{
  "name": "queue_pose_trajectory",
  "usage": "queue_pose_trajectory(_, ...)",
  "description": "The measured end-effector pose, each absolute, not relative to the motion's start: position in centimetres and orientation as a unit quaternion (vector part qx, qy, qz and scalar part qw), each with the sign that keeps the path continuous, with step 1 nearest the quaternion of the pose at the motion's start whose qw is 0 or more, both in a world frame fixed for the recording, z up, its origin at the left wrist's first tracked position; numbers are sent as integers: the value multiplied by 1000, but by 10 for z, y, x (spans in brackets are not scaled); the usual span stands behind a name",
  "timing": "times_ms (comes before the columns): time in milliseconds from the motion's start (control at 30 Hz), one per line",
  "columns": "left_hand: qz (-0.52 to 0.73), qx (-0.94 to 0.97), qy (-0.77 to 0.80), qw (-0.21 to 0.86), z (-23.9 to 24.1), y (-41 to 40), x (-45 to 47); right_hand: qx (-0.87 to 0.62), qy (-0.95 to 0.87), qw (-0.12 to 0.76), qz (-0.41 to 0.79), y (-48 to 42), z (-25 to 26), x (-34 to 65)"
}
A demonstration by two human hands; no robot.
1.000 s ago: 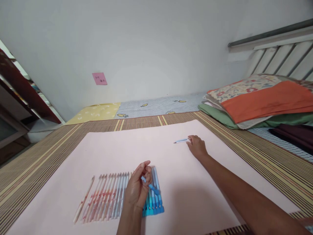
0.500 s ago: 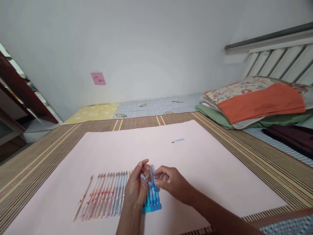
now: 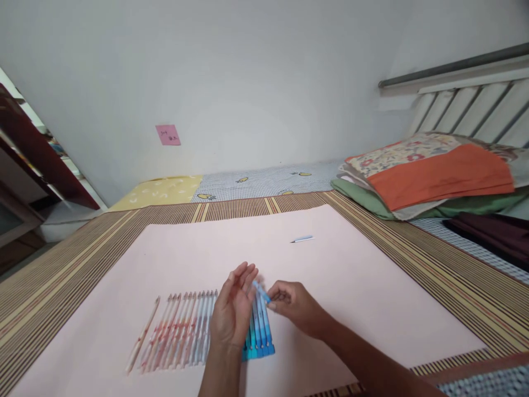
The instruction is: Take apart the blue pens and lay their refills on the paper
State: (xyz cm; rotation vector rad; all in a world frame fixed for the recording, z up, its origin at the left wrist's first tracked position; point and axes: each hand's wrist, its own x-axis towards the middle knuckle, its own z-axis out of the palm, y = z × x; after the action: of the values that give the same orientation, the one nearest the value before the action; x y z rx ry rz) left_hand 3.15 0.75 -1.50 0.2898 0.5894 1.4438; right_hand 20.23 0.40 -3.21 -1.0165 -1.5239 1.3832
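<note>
A row of several pens [image 3: 182, 331] lies side by side on a pale pink sheet [image 3: 351, 286], pink and white ones at the left, blue ones [image 3: 260, 336] at the right. My left hand [image 3: 233, 314] hovers over the row's right part with its fingers stretched out and holds nothing. My right hand [image 3: 295, 306] pinches a small blue pen part [image 3: 262, 291] just above the blue pens. A single pale blue pen piece [image 3: 302, 239] lies alone farther back on the sheet.
The pink sheet rests on a striped mat [image 3: 433, 253] over a bed. Folded bedding and an orange pillow [image 3: 438, 173] are stacked at the right by a headboard [image 3: 475, 105]. A pink note [image 3: 168, 134] sticks to the wall. Shelving [image 3: 25, 160] stands at the left.
My right hand left the lone pen piece at the back and came to the blue pens. The small blue part passed from my left hand to my right, and my left fingers spread.
</note>
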Motion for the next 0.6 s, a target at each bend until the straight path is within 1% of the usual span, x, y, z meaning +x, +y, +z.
queue_pose_trajectory(200,645,100,293,699,-16,11,27,-493,-577,422,496,49,-33,256)
queue_pose_trajectory(300,635,88,304,705,-16,10,29,-536,-609,413,413,67,-36,280)
queue_pose_trajectory(367,631,84,309,706,-15,9,30,-579,-646,382,318,79,-38,296)
queue_pose_trajectory(467,627,79,317,708,-14,8,31,-649,-676,306,167,99,-45,318)
queue_pose_trajectory(533,626,78,318,708,-14,9,31,-671,-681,271,115,110,-51,330)
queue_pose_trajectory(600,625,77,318,709,-15,9,31,-679,-682,257,90,117,-57,338)
